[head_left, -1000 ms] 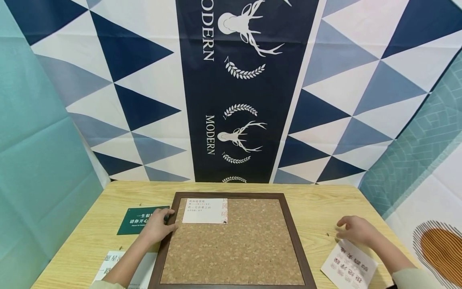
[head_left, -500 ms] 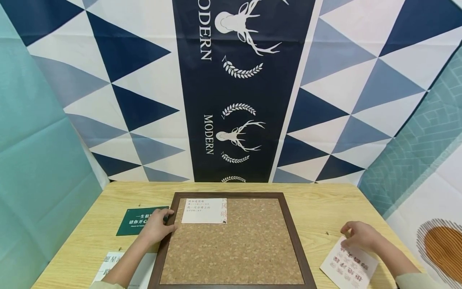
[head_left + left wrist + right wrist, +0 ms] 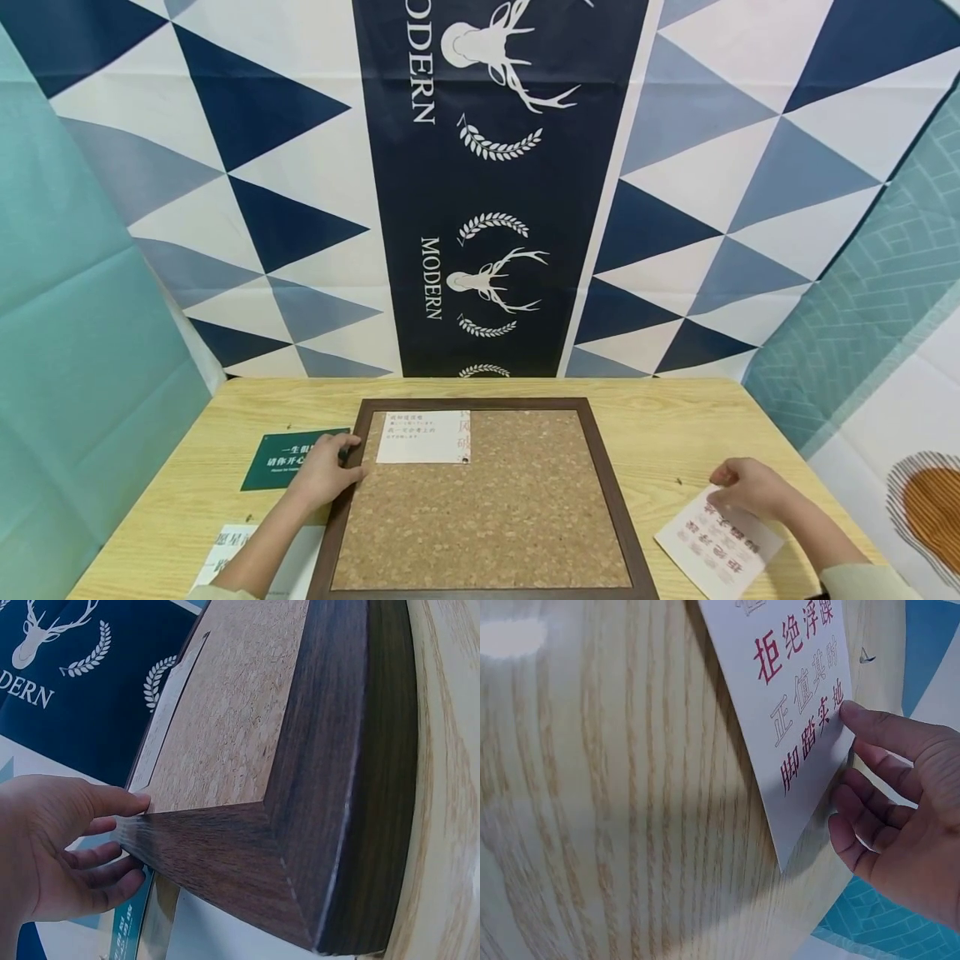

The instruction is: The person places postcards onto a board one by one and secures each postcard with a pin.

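Observation:
A cork board point(image 3: 487, 533) with a dark brown frame lies on the table. My left hand point(image 3: 324, 473) holds the frame's left side, its thumb on the frame's face and its fingers curled at the outer edge in the left wrist view. On the board's upper left corner lies a white card point(image 3: 420, 437) with printed text, a small dark spot at its lower right corner. Right of the board, my right hand point(image 3: 753, 487) pinches the edge of another white card point(image 3: 712, 542) with red lettering. In the right wrist view, that card point(image 3: 780, 697) is tilted up from the table.
A green card point(image 3: 273, 467) lies left of the board, partly behind the left hand. A white card point(image 3: 300, 558) sits nearer, crossed by the left forearm. Small dark pin-like bits point(image 3: 678, 481) dot the wooden table point(image 3: 645, 433). A patterned cloth point(image 3: 495, 183) hangs behind.
My right hand has come down onto the red-lettered card and taken its edge. The card has shifted slightly left. My left hand stays on the frame.

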Action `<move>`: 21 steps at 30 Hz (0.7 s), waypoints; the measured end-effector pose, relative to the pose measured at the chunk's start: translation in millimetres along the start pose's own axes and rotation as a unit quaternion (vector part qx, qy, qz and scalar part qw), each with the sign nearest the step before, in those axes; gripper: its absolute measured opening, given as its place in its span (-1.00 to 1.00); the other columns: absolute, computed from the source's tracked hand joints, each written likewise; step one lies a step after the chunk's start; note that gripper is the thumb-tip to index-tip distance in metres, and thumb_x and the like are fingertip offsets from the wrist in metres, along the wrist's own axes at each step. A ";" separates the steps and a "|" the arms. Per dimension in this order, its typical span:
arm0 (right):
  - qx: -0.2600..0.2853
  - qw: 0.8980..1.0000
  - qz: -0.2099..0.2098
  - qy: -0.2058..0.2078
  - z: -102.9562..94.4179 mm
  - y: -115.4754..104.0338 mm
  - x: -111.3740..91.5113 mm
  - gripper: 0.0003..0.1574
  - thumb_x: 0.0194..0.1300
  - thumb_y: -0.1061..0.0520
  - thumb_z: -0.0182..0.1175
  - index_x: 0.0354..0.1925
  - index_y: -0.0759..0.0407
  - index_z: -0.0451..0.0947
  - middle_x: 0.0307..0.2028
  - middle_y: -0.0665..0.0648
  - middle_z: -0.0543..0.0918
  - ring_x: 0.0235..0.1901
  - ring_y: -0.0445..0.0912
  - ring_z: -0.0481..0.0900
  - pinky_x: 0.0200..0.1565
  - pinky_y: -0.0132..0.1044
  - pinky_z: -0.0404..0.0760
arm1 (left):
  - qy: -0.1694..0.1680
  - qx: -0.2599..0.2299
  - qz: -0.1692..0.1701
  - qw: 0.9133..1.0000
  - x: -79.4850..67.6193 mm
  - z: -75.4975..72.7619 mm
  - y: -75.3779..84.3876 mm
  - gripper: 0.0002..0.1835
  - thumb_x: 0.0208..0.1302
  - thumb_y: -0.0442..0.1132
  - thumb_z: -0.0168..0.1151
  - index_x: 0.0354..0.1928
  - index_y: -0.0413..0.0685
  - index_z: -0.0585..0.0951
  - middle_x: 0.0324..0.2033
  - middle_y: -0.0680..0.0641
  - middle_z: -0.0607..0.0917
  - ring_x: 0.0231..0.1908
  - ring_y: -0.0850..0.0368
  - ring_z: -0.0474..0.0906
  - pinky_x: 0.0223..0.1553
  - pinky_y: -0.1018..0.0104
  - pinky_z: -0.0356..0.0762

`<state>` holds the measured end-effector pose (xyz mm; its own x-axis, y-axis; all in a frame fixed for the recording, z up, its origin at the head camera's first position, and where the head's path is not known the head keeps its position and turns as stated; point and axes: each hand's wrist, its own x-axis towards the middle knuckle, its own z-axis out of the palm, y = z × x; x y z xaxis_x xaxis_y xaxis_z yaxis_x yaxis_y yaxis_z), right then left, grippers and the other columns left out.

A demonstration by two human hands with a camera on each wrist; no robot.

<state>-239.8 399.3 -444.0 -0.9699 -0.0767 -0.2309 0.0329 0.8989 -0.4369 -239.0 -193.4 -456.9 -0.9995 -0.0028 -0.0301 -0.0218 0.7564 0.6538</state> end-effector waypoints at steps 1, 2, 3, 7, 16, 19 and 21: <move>0.008 1.000 0.004 -0.003 -0.1 1.3 0.0 -0.63 0.06 0.17 0.32 -0.23 0.41 0.51 -0.31 0.14 0.59 -0.30 -0.10 0.48 -0.27 -0.25 0.49 | 0.000 -0.001 0.000 1.000 0.2 0.4 0.0 -0.49 0.11 -0.28 0.31 0.12 -0.31 0.47 0.06 -0.40 0.40 -0.28 0.01 0.45 -0.41 0.23 0.46; 0.018 1.000 0.008 -0.006 -0.5 2.5 -0.2 -0.62 0.07 0.17 0.31 -0.22 0.43 0.50 -0.30 0.14 0.59 -0.29 -0.10 0.49 -0.26 -0.25 0.50 | 0.000 -0.001 0.002 1.000 0.4 0.6 0.1 -0.49 0.11 -0.28 0.31 0.12 -0.31 0.47 0.06 -0.41 0.40 -0.28 0.00 0.45 -0.40 0.23 0.47; 0.028 0.999 0.012 -0.010 -1.1 3.7 -0.5 -0.61 0.08 0.17 0.30 -0.21 0.44 0.48 -0.29 0.15 0.59 -0.28 -0.10 0.48 -0.26 -0.26 0.49 | 0.000 0.000 0.003 1.000 0.6 0.9 0.3 -0.49 0.11 -0.28 0.31 0.12 -0.31 0.47 0.06 -0.41 0.40 -0.28 0.00 0.45 -0.40 0.22 0.47; 0.072 0.997 0.029 -0.022 -5.1 7.9 -3.6 -0.54 0.13 0.12 0.28 -0.15 0.46 0.42 -0.27 0.15 0.55 -0.31 -0.13 0.43 -0.30 -0.31 0.45 | -0.001 0.001 0.009 1.000 1.0 1.0 1.3 -0.50 0.12 -0.28 0.31 0.11 -0.32 0.47 0.06 -0.42 0.40 -0.27 -0.01 0.46 -0.38 0.19 0.48; 0.180 0.980 0.064 -0.051 -15.6 18.6 -8.0 -0.38 0.27 0.03 0.16 0.05 0.50 0.26 -0.19 0.15 0.51 -0.35 -0.17 0.42 -0.34 -0.31 0.43 | -0.001 0.000 0.011 1.000 2.3 0.0 2.2 -0.50 0.13 -0.28 0.30 0.11 -0.31 0.47 0.07 -0.41 0.40 -0.28 0.00 0.45 -0.39 0.20 0.47; 0.225 0.969 0.077 -0.071 -17.3 22.1 -8.3 -0.29 0.29 0.02 0.14 0.13 0.54 0.19 -0.18 0.11 0.55 -0.28 -0.14 0.50 -0.26 -0.25 0.49 | 0.000 0.000 0.012 1.000 2.4 0.1 2.2 -0.50 0.13 -0.28 0.30 0.11 -0.31 0.47 0.07 -0.41 0.40 -0.27 -0.01 0.46 -0.38 0.19 0.48; 0.252 0.960 0.078 -0.090 -18.1 24.9 -8.9 -0.23 0.30 0.02 0.13 0.20 0.58 0.15 -0.19 0.05 0.58 -0.28 -0.13 0.54 -0.23 -0.23 0.52 | 0.000 0.001 0.012 1.000 2.5 0.3 2.2 -0.50 0.12 -0.27 0.30 0.11 -0.31 0.47 0.07 -0.41 0.40 -0.26 -0.01 0.46 -0.37 0.18 0.49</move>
<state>-234.7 430.1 -437.1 -0.8881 -0.0720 -0.4540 0.3306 0.5861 -0.7397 -241.5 -191.6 -455.7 -0.9998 0.0157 -0.0138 0.0029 0.7577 0.6525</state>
